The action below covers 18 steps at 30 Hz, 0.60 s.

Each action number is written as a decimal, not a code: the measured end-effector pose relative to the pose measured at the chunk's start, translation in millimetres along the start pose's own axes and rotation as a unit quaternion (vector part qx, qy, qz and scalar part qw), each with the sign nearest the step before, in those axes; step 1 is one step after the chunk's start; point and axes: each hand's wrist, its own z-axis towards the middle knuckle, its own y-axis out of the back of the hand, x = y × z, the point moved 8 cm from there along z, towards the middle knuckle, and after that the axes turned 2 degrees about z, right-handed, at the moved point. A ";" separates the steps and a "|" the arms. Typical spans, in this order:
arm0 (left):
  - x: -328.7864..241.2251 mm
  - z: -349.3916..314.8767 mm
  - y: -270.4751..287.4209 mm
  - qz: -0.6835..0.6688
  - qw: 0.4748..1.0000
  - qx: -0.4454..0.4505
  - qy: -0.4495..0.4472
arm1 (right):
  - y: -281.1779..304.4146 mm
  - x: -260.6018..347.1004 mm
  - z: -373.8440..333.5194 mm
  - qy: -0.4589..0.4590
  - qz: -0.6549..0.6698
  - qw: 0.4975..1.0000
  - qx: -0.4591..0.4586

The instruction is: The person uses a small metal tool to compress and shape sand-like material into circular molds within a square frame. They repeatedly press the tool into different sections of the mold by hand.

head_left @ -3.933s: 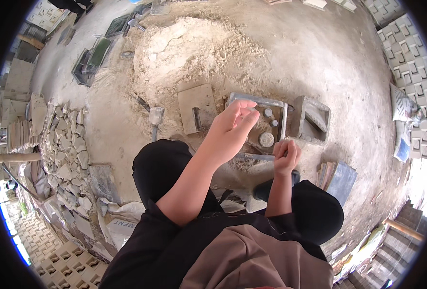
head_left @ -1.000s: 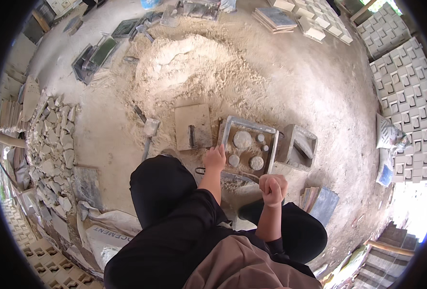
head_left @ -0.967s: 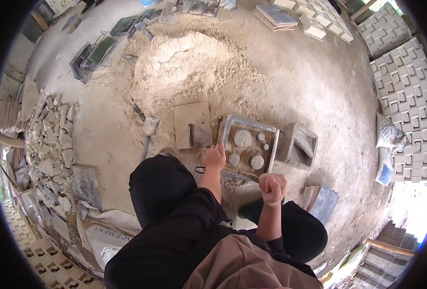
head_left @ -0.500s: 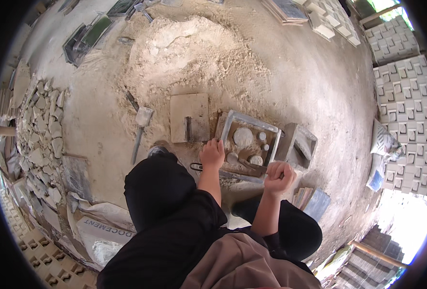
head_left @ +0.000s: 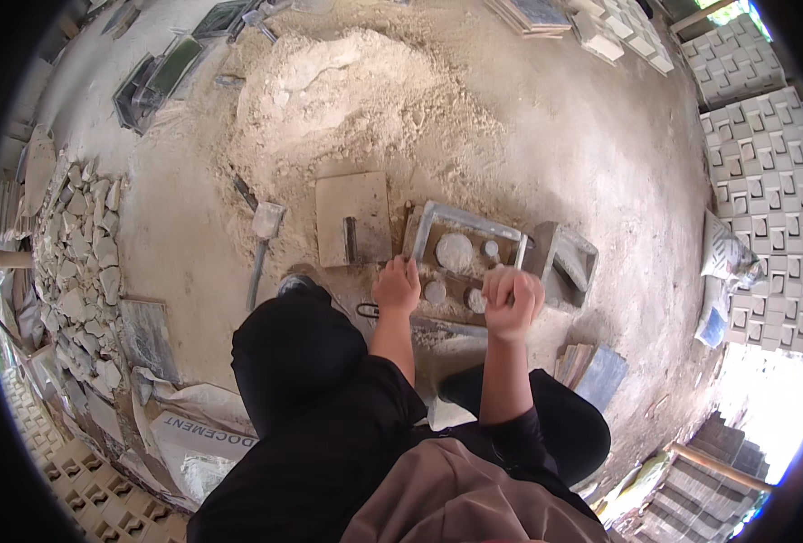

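Rectangular frame (head_left: 469,220), one; hands (head_left: 397,286), two

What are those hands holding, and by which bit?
I can't tell. The right hand is curled shut over the right side of the rectangular mould frame, hiding anything inside. The left hand is at the frame's left side, its grip hidden.

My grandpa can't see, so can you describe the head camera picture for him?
A person's left hand is beside the left edge of a shallow frame with round pieces inside, while the curled right hand hides its near right corner. Ahead, on the dusty floor, is a pale, crumbly heap.
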 end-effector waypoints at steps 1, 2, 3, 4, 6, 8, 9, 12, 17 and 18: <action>-1.5 -2.6 -2.0 0.007 1.000 0.005 0.002 | -3.5 8.3 -3.4 0.024 0.015 0.999 0.024; -4.7 4.1 -2.2 -0.002 1.000 0.002 0.002 | -7.0 3.4 1.6 0.057 -0.016 0.997 0.048; -7.3 10.2 -2.0 -0.009 1.000 0.003 0.001 | -3.9 -6.1 3.1 0.041 -0.021 0.998 0.044; -10.1 12.5 -1.1 -0.016 1.000 0.004 -0.001 | -0.7 -13.9 4.4 0.026 -0.026 0.999 0.040; 1.8 6.5 -3.9 -0.006 1.000 0.004 0.013 | -1.3 -18.0 8.3 -0.030 -0.058 0.997 0.039; -6.7 17.4 0.7 -0.015 1.000 -0.004 0.004 | -10.6 4.1 0.6 0.052 -0.035 0.996 0.060; -4.4 9.4 -1.9 -0.021 1.000 0.005 0.004 | -11.3 11.9 -10.8 0.081 -0.026 0.994 0.067; -3.3 3.0 -3.8 -0.040 0.999 0.008 0.006 | -2.3 -9.3 -3.7 0.026 -0.048 0.997 0.048; 0.0 6.1 -0.1 -0.111 0.992 0.039 0.047 | -12.9 11.8 -5.2 0.061 0.024 0.994 0.090; -1.8 7.0 7.1 -0.101 0.994 -0.003 0.034 | -13.7 -1.4 -3.8 0.057 0.012 0.995 0.081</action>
